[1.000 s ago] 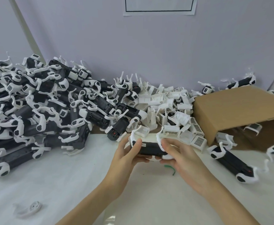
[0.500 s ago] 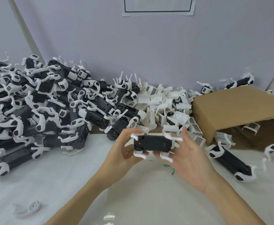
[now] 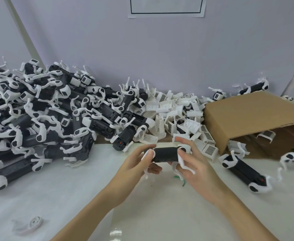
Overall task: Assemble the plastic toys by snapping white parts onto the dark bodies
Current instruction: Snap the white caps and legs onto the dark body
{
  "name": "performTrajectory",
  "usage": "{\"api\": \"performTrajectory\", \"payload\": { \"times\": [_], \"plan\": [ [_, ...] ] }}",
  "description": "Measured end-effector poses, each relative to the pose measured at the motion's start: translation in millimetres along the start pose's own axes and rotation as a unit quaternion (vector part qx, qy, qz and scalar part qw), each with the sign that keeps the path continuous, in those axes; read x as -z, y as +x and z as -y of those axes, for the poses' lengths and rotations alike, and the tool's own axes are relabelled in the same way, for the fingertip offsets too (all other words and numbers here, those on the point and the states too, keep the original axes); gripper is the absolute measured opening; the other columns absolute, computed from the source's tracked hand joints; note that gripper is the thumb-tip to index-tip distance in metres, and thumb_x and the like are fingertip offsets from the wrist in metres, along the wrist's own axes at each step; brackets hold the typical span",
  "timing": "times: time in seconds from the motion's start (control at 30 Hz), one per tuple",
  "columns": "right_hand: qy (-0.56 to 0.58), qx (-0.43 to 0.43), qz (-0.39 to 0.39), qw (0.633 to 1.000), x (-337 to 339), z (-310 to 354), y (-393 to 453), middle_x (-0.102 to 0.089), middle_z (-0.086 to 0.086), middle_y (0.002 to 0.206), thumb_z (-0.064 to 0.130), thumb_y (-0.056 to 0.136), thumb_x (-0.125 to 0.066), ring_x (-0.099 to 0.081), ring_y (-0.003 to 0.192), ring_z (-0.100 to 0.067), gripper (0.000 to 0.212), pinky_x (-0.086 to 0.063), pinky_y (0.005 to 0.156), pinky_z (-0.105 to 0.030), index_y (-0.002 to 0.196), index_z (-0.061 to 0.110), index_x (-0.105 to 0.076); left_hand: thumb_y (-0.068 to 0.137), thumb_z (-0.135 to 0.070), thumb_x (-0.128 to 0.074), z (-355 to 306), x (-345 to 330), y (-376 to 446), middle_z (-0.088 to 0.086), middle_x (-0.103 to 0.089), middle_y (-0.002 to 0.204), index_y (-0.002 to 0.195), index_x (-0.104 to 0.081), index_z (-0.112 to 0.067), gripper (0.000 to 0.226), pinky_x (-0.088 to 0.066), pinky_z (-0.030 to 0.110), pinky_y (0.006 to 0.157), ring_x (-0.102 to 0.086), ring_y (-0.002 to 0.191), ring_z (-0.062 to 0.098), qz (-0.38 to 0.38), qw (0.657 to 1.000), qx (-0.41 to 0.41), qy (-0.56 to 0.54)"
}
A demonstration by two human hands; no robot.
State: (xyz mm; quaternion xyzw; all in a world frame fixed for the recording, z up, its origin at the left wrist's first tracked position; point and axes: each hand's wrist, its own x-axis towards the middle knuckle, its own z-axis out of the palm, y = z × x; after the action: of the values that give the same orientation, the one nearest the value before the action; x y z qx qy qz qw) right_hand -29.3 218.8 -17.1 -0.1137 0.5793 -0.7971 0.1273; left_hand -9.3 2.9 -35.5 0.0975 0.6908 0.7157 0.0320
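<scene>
I hold one dark toy body [image 3: 165,154] with white legs crosswise above the white table [image 3: 73,197]. My left hand [image 3: 139,164] grips its left end, thumb on top and fingers curled beneath. My right hand [image 3: 193,164] holds the right end, with the index finger stretched over a white leg piece. A heap of loose white parts [image 3: 177,117] lies just behind the toy. A large pile of assembled dark toys [image 3: 43,119] fills the left side.
A tipped cardboard box [image 3: 252,115] lies at the right with white parts inside. An assembled toy [image 3: 243,173] rests in front of it. A single white leg piece [image 3: 31,225] sits near the front left. A green scrap [image 3: 181,180] lies under my right hand.
The toy has been rolled in my hands: its underside with legs pointing out faced me half a second ago, and now its smooth dark side is up. Both hands stay on it.
</scene>
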Motion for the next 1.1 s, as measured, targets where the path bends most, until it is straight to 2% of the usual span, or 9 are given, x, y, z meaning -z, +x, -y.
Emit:
{"api": "performTrajectory", "payload": {
  "times": [0.1,0.23,0.37,0.43,0.6,0.73,0.83,0.97,1.1],
  "plan": [
    [-0.080,-0.004,-0.005,0.997,-6.1,-7.0,0.8,-0.051,0.006,0.066,0.045,0.092,-0.059,-0.053,0.059,-0.001,0.053,-0.050,0.078,-0.016,0.142,0.030,-0.050,0.095,-0.060,-0.062,0.9,1.2,-0.3,0.010,-0.074,0.118,0.136,-0.064,-0.031,0.050,-0.041,0.069,0.113,-0.073,0.103,0.030,-0.024,1.000,-0.009,0.011],
    [-0.100,0.020,-0.013,0.995,-9.7,-8.1,1.8,-0.069,0.015,0.075,0.043,0.089,-0.066,-0.070,0.072,-0.006,0.061,-0.052,0.074,-0.012,0.146,0.032,-0.048,0.093,-0.057,-0.064,-0.6,6.3,-2.0,0.011,-0.073,0.121,0.137,-0.065,-0.030,0.052,-0.037,0.070,0.115,-0.071,0.105,0.033,-0.022,1.000,-0.015,0.004],
    [-0.084,0.069,-0.042,0.993,-14.4,-2.5,1.2,-0.076,-0.001,0.115,0.040,0.089,-0.071,-0.077,0.101,-0.028,0.055,-0.060,0.088,-0.029,0.141,0.034,-0.055,0.100,-0.054,-0.058,-4.1,0.1,-1.1,-0.005,-0.073,0.123,0.137,-0.063,-0.036,0.041,-0.050,0.024,0.099,-0.069,0.112,0.019,-0.054,0.992,-0.077,0.082],
    [-0.129,0.096,-0.076,0.984,-16.1,-3.4,0.2,-0.076,0.003,0.109,0.043,0.085,-0.074,-0.077,0.095,-0.028,0.054,-0.061,0.088,-0.033,0.136,0.035,-0.057,0.106,-0.042,-0.059,-4.7,0.2,-1.4,-0.011,-0.066,0.132,0.138,-0.063,-0.035,0.033,-0.043,0.013,0.099,-0.062,0.124,0.010,-0.097,0.950,-0.173,0.240],
    [-0.213,0.128,-0.081,0.965,-17.5,-12.0,-2.1,-0.074,0.006,0.103,0.050,0.093,-0.071,-0.073,0.093,-0.020,0.037,-0.056,0.080,-0.026,0.127,0.036,-0.061,0.097,-0.024,-0.078,9.1,-1.9,0.0,-0.005,-0.065,0.130,0.136,-0.067,-0.018,0.041,-0.055,0.038,0.096,-0.064,0.118,0.020,-0.115,0.845,-0.275,0.443],
    [-0.033,0.095,-0.016,0.995,-12.7,-10.5,2.0,-0.069,-0.019,0.124,0.034,0.111,-0.043,-0.067,0.107,-0.036,0.035,-0.058,0.088,-0.042,0.133,0.021,-0.066,0.097,-0.022,-0.076,4.1,1.7,0.8,-0.011,-0.069,0.121,0.133,-0.068,-0.024,0.036,-0.047,0.014,0.089,-0.065,0.105,0.004,-0.126,0.881,-0.251,0.380],
    [0.023,0.072,0.046,0.996,-6.8,-7.4,3.4,-0.068,-0.017,0.133,0.003,0.108,-0.038,-0.067,0.114,-0.030,0.042,-0.057,0.097,-0.039,0.139,0.013,-0.064,0.101,-0.015,-0.071,2.8,2.1,1.6,-0.013,-0.071,0.121,0.131,-0.065,-0.025,0.032,-0.048,0.021,0.093,-0.067,0.112,0.011,-0.116,0.924,-0.199,0.304],
    [-0.237,0.117,0.037,0.964,-8.4,-9.4,2.9,-0.070,0.003,0.134,-0.008,0.102,-0.052,-0.065,0.125,-0.017,0.054,-0.051,0.107,-0.031,0.143,0.026,-0.059,0.108,-0.012,-0.058,-4.3,-4.8,-1.5,0.001,-0.073,0.124,0.135,-0.055,-0.019,0.028,-0.052,0.020,0.088,-0.071,0.116,0.021,-0.052,0.987,-0.121,0.097],
    [-0.289,0.160,-0.016,0.944,-10.3,-18.6,1.7,-0.073,0.015,0.121,0.014,0.094,-0.077,-0.068,0.117,-0.009,0.042,-0.054,0.094,-0.020,0.128,0.034,-0.065,0.108,-0.016,-0.060,-2.1,-8.8,-4.5,-0.009,-0.074,0.123,0.136,-0.053,-0.022,0.029,-0.051,0.025,0.099,-0.068,0.124,0.016,-0.015,0.982,-0.139,0.130]
  ]
}}
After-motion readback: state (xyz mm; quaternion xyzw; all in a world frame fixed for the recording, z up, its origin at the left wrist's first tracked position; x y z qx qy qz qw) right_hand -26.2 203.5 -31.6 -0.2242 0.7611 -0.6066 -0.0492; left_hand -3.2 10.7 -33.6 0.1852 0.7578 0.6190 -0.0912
